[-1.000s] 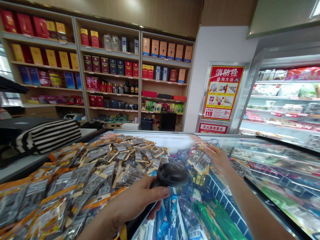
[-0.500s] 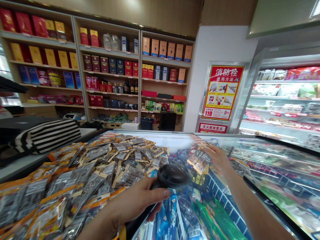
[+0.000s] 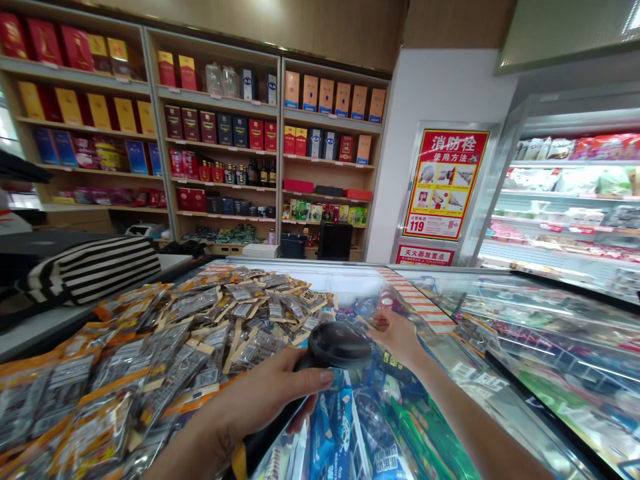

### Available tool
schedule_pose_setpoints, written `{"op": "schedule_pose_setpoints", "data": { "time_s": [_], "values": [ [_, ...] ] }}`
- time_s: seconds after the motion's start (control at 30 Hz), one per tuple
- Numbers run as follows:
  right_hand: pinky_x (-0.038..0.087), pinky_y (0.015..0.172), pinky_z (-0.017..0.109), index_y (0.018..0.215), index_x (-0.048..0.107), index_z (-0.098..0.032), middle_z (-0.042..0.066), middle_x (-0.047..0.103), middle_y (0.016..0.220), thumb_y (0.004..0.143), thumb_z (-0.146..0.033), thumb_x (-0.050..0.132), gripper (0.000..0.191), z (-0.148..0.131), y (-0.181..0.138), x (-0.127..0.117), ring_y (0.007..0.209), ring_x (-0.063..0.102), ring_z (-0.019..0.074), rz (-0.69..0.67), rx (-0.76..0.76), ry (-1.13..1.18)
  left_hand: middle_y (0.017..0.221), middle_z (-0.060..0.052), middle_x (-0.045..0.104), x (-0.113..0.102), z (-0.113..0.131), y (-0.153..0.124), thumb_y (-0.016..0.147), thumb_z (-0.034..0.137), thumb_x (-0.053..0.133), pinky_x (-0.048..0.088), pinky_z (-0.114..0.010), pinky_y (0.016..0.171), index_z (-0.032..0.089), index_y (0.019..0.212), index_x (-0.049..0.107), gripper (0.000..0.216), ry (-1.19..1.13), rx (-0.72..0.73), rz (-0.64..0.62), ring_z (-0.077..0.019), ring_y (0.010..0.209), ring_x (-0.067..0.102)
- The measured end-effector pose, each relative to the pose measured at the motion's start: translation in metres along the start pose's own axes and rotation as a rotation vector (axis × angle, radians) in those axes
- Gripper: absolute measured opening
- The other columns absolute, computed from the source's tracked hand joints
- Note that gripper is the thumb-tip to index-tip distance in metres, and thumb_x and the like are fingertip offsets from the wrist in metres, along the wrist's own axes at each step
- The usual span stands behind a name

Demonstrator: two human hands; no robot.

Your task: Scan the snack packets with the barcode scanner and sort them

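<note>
We are gripping a black handheld scanner in our left hand, thumb along its side, holding it above the open chest freezer. Our right hand is reaching just past the scanner's head; we cannot tell what it is pinching. Snack packets are lying heaped to the left.

Snack packets atop glass-topped freezer

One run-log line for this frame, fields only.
left hand: grips black scanner | right hand: over open freezer, contents unclear | snack packets: piled left | site: shop
</note>
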State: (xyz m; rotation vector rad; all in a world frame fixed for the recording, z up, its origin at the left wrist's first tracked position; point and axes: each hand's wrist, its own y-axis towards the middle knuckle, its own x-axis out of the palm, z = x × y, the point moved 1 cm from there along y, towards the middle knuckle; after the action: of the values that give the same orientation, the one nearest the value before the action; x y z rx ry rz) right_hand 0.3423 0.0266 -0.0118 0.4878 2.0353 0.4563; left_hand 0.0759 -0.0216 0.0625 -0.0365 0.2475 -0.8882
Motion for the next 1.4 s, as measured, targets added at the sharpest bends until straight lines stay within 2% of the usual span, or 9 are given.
{"op": "schedule_pose_setpoints", "data": {
  "time_s": [0.1, 0.2, 0.3, 0.47, 0.63, 0.73, 0.83, 1.2, 1.4],
  "values": [
    [0.038, 0.076, 0.033, 0.079, 0.060, -0.018, 0.009, 0.056, 0.101, 0.059, -0.028, 0.055, 0.023, 0.002, -0.007, 0.011, 0.091, 0.051, 0.0225, -0.124, -0.156, -0.084, 0.048, 0.006, 0.044, -0.004, 0.000, -0.001, 0.071, 0.043, 0.045, 0.028, -0.021, 0.045, 0.016, 0.065, 0.043, 0.028, 0.003, 0.026, -0.007, -0.0066, 0.041, 0.038],
    [0.029, 0.087, 0.037, 0.096, 0.058, -0.021, 0.008, 0.045, 0.119, 0.059, -0.028, 0.054, 0.037, 0.009, -0.009, 0.006, 0.107, 0.039, 0.0254, -0.209, -0.238, -0.204, 0.048, 0.006, 0.043, -0.007, 0.000, -0.002, 0.072, 0.043, 0.045, 0.029, -0.021, 0.045, 0.016, 0.065, 0.043, 0.028, -0.018, 0.034, -0.005, -0.0065, 0.041, 0.038],
    [0.032, 0.085, 0.034, 0.110, 0.050, -0.022, 0.007, 0.050, 0.114, 0.065, -0.028, 0.048, 0.045, 0.011, -0.010, 0.000, 0.100, 0.045, 0.0227, -0.267, -0.248, -0.285, 0.049, 0.006, 0.044, -0.009, 0.000, -0.003, 0.072, 0.043, 0.045, 0.029, -0.021, 0.045, 0.016, 0.068, 0.044, 0.027, -0.031, 0.032, 0.013, -0.0062, 0.041, 0.038],
    [0.035, 0.073, 0.035, 0.104, 0.053, -0.019, 0.010, 0.061, 0.089, 0.075, -0.038, 0.036, 0.038, 0.011, -0.010, -0.001, 0.082, 0.053, 0.0239, -0.048, -0.131, -0.397, 0.048, 0.006, 0.044, -0.009, 0.001, -0.004, 0.072, 0.042, 0.045, 0.028, -0.020, 0.045, 0.016, 0.066, 0.044, 0.027, -0.032, 0.043, 0.023, -0.0060, 0.041, 0.037],
    [0.037, 0.056, 0.027, 0.077, 0.059, -0.018, 0.004, 0.060, 0.062, 0.074, -0.043, 0.035, 0.034, 0.024, 0.001, -0.013, 0.059, 0.054, 0.0184, 0.077, 0.125, -0.013, 0.046, 0.006, 0.043, -0.005, 0.004, -0.004, 0.072, 0.040, 0.044, 0.029, -0.021, 0.045, 0.016, 0.063, 0.045, 0.026, 0.026, 0.036, 0.014, -0.0068, 0.040, 0.038],
    [0.038, 0.050, 0.026, 0.074, 0.058, -0.018, 0.001, 0.056, 0.054, 0.070, -0.048, 0.039, 0.035, 0.027, 0.007, -0.024, 0.055, 0.053, 0.0168, 0.106, 0.303, 0.369, 0.047, 0.006, 0.043, -0.002, 0.003, -0.003, 0.072, 0.039, 0.044, 0.029, -0.021, 0.045, 0.016, 0.064, 0.044, 0.024, 0.036, 0.023, 0.017, -0.0067, 0.040, 0.039],
    [0.038, 0.048, 0.025, 0.070, 0.058, -0.017, -0.001, 0.054, 0.050, 0.065, -0.050, 0.046, 0.035, 0.023, 0.008, -0.031, 0.051, 0.050, 0.0149, 0.116, 0.364, 0.579, 0.048, 0.007, 0.043, -0.001, 0.000, -0.001, 0.072, 0.039, 0.045, 0.028, -0.020, 0.045, 0.017, 0.066, 0.042, 0.023, 0.020, 0.000, 0.019, -0.0065, 0.040, 0.039],
    [0.038, 0.046, 0.025, 0.071, 0.059, -0.017, 0.000, 0.055, 0.048, 0.061, -0.051, 0.048, 0.037, 0.020, 0.009, -0.030, 0.049, 0.050, 0.0146, 0.148, 0.360, 0.644, 0.052, 0.005, 0.045, 0.001, -0.003, 0.002, 0.071, 0.040, 0.045, 0.029, -0.021, 0.043, 0.016, 0.066, 0.044, 0.024, -0.047, 0.028, 0.019, -0.0067, 0.040, 0.039],
    [0.038, 0.047, 0.026, 0.065, 0.057, -0.018, 0.000, 0.053, 0.047, 0.062, -0.051, 0.048, 0.034, 0.017, 0.008, -0.030, 0.049, 0.049, 0.0151, 0.145, 0.333, 0.622, 0.053, 0.004, 0.047, 0.002, -0.003, 0.002, 0.070, 0.043, 0.045, 0.029, -0.020, 0.043, 0.016, 0.077, 0.046, 0.028, -0.080, -0.021, 0.048, -0.0073, 0.042, 0.040]
  ]
}}
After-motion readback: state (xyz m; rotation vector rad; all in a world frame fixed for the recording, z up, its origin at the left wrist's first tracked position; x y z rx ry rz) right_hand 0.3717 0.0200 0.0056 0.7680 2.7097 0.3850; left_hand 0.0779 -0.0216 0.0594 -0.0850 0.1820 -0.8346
